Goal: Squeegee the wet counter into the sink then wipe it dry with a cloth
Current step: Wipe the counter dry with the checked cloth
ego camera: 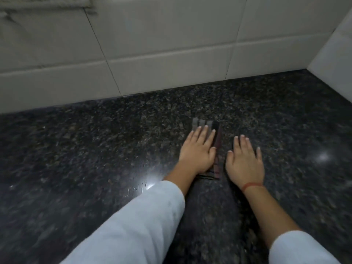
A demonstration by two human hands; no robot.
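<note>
A dark speckled granite counter (95, 149) fills the lower view, with small water droplets glinting near its middle. A folded, dark striped cloth (217, 141) lies flat on it. My left hand (198, 151) presses palm-down on the cloth with its fingers stretched out together. My right hand (244, 161) rests flat on the bare counter just right of the cloth, fingers apart, holding nothing. A red thread circles my right wrist. No sink or squeegee is in view.
Pale wall tiles (152, 44) rise behind the counter, and a white tiled side wall (335, 60) closes off the far right corner. Bright light reflections sit on the counter at the centre and at the right.
</note>
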